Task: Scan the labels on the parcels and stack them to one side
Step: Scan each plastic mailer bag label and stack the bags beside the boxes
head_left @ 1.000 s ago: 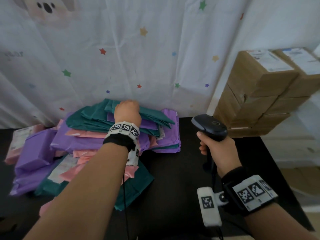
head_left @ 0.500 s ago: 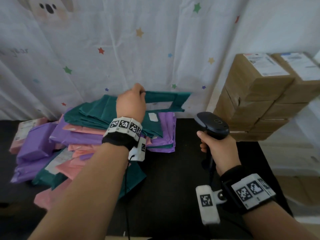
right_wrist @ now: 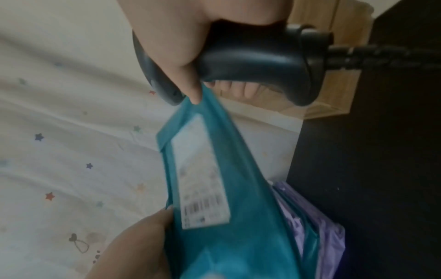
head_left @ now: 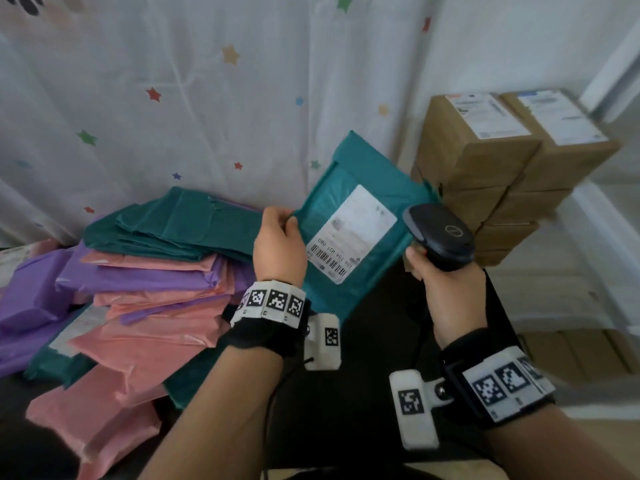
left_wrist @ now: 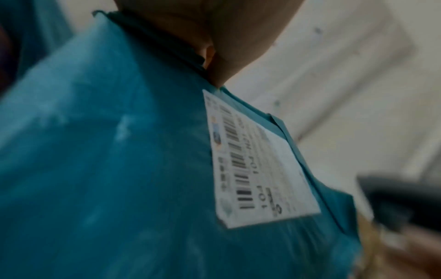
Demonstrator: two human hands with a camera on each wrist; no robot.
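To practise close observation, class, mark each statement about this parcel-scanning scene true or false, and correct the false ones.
1. The left hand holds a teal mailer bag by its edge. True.
2. The right hand grips a roll of tape. False: it grips a black barcode scanner.
3. The held bag's white label faces the person, with its barcode visible. True.
4. The cardboard boxes are stacked on the left side. False: they stand at the right, behind the scanner.
5. The pile of mailer bags on the table holds only teal ones. False: it holds teal, purple and pink bags.
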